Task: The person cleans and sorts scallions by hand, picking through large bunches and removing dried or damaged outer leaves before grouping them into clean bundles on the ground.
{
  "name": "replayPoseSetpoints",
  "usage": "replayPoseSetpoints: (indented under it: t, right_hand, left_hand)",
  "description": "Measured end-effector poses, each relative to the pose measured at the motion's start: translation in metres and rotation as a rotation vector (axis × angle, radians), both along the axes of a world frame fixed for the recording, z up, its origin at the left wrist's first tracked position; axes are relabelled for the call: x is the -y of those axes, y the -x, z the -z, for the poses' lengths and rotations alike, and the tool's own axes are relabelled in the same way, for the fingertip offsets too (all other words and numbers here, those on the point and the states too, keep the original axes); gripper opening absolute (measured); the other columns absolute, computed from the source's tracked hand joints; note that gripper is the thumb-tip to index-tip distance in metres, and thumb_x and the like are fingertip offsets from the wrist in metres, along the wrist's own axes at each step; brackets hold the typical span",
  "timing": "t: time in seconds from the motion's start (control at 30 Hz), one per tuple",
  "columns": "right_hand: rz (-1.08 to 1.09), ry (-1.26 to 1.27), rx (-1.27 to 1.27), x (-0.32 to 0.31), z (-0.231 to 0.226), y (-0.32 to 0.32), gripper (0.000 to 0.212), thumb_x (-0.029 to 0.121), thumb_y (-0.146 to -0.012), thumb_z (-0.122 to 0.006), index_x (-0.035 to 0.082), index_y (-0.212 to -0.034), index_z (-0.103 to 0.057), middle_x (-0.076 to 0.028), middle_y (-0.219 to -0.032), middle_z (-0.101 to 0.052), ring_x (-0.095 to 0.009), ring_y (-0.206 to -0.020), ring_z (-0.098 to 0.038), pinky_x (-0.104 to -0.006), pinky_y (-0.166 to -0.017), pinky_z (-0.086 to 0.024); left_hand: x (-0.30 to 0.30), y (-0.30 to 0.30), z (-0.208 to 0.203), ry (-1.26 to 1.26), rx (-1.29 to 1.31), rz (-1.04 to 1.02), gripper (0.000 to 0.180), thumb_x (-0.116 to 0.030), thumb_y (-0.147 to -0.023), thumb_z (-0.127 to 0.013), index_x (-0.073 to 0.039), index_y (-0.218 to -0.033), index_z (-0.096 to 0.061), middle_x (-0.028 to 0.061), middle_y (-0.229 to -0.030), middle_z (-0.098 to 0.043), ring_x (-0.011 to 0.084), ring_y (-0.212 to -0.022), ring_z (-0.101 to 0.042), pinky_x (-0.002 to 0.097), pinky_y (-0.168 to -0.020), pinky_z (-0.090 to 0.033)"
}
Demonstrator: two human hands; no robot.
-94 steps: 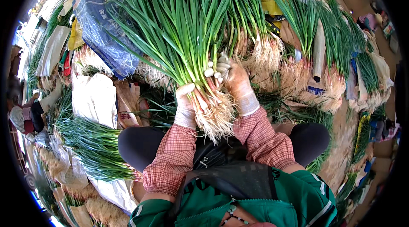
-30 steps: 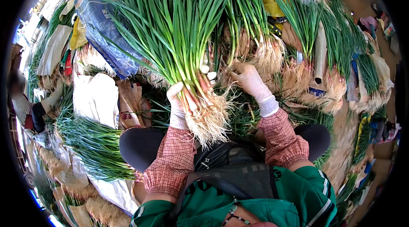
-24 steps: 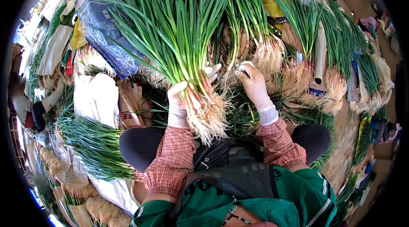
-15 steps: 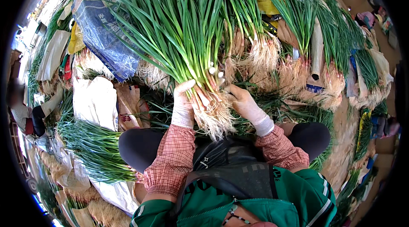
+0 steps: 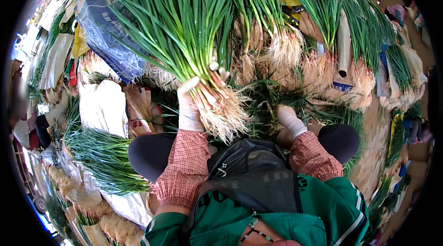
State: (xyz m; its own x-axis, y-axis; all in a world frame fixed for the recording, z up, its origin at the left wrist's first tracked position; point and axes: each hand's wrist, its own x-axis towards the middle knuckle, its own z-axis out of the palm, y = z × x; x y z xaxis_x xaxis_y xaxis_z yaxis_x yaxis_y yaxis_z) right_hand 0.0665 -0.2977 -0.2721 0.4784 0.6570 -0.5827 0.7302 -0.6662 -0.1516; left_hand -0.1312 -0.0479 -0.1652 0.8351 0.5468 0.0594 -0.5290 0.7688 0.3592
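A large bunch of green onions slants away from me, leaves outward and pale stringy roots toward my lap. My left hand, in a whitish glove, is closed round its lower stems; gloved fingertips show on the far side. Off to the right of the roots, my right hand, also gloved, is low over loose green leaves in front of my right knee. Its fingers curl downward and are mostly hidden; dark leaf strips hang beside them, and what it holds cannot be made out.
More green onions lie in a row beyond, roots toward me. A blue plastic sack is at the far left, a white sack nearer. Another onion pile lies by my left knee. A person is at the left edge.
My right hand has moved away from the bunch's roots, to the right and nearer me. My left hand has shifted slightly left with the green onions.
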Motion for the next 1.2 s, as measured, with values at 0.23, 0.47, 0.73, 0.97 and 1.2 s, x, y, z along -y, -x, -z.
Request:
replayPoseSetpoints:
  t: [0.23, 0.47, 0.73, 0.97, 1.2]
  right_hand:
    - [0.033, -0.564, -0.568, -0.037, -0.108, 0.067, 0.05, 0.023, -0.093, -0.054, 0.001, -0.136, -0.043, -0.022, -0.127, -0.055, -0.027, -0.116, -0.054, -0.034, -0.101, -0.038]
    - [0.306, -1.015, -0.605, -0.076, -0.095, 0.044, 0.018, 0.009, -0.089, -0.052, 0.001, -0.099, -0.063, -0.006, -0.078, -0.062, -0.011, -0.068, -0.055, -0.0253, -0.062, -0.045]
    - [0.596, -0.925, -1.36, -0.091, -0.105, 0.082, 0.019, 0.016, -0.086, -0.065, -0.002, -0.09, -0.065, -0.002, -0.083, -0.064, -0.008, -0.073, -0.057, -0.0248, -0.066, -0.046]
    - [0.288, -0.807, -1.168, -0.088, -0.128, 0.09, 0.028, 0.015, -0.086, -0.066, 0.002, -0.11, -0.066, -0.005, -0.087, -0.068, -0.012, -0.079, -0.061, -0.0269, -0.075, -0.05]
    - [0.539, -0.921, -0.091, -0.169, -0.093, -0.016, 0.025, 0.026, -0.092, -0.055, 0.007, -0.102, -0.069, -0.007, -0.083, -0.069, -0.012, -0.066, -0.059, -0.0303, -0.064, -0.05]
  left_hand:
    - [0.014, -0.02, -0.015, -0.02, 0.042, -0.076, 0.075, -0.035, -0.072, -0.064, -0.002, -0.135, -0.039, 0.0151, -0.12, -0.056, 0.0391, -0.118, -0.05, 0.0532, -0.104, -0.037]
    - [0.012, -0.013, -0.014, -0.11, -0.026, 0.058, 0.073, -0.041, -0.068, -0.064, -0.001, -0.127, -0.047, 0.0163, -0.122, -0.053, 0.0513, -0.125, -0.039, 0.0635, -0.102, -0.033]
    - [0.025, 0.007, -0.017, -0.119, 0.003, 0.068, 0.076, -0.04, -0.072, -0.063, 0.004, -0.13, -0.04, 0.0152, -0.104, -0.055, 0.0346, -0.099, -0.059, 0.0518, -0.075, -0.056]
    - [0.022, 0.025, -0.026, -0.031, 0.103, 0.099, 0.087, -0.035, -0.061, -0.067, 0.007, -0.132, -0.038, 0.0228, -0.104, -0.06, 0.0417, -0.104, -0.057, 0.0502, -0.081, -0.054]
    - [0.011, 0.024, -0.015, -0.177, 0.134, -0.053, 0.081, -0.037, -0.074, -0.067, 0.003, -0.136, -0.033, 0.0202, -0.133, -0.042, 0.0365, -0.122, -0.045, 0.0509, -0.104, -0.04]
